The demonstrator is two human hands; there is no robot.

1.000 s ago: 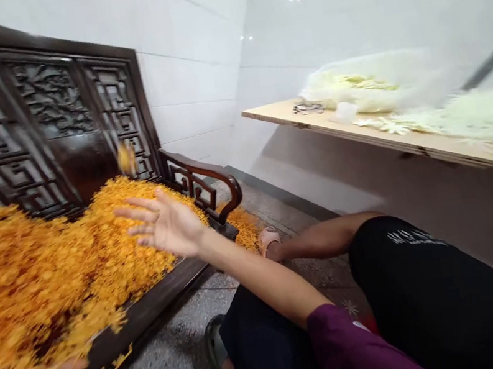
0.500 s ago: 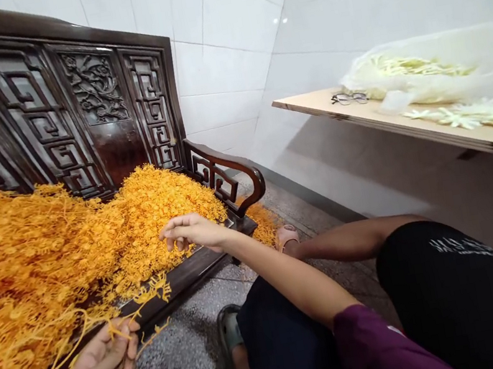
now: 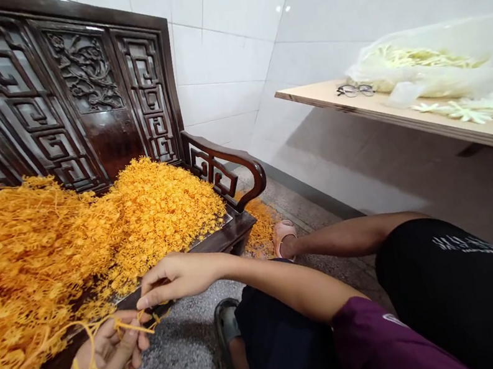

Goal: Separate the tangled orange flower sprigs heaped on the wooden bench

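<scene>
A big heap of orange plastic flower sprigs [image 3: 39,244] covers the seat of a dark carved wooden bench [image 3: 83,86]. My left hand [image 3: 113,348], low at the bench's front edge, is closed on an orange sprig [image 3: 87,337] that trails from the heap. My right hand [image 3: 172,279] reaches in from the right with its fingers pinched on the tip of that same sprig, just above my left fingers.
A plywood table [image 3: 405,117] at right carries glasses [image 3: 356,89], a clear bag [image 3: 434,62] and pale flower pieces [image 3: 465,110]. More orange pieces [image 3: 260,226] lie on the speckled floor by the bench arm. My legs and sandals [image 3: 285,231] fill the lower right.
My right hand tossed a piece onto the heap, then dropped from above the pile to the bench's front edge and pinched the sprig. My left hand rose with the sprig.
</scene>
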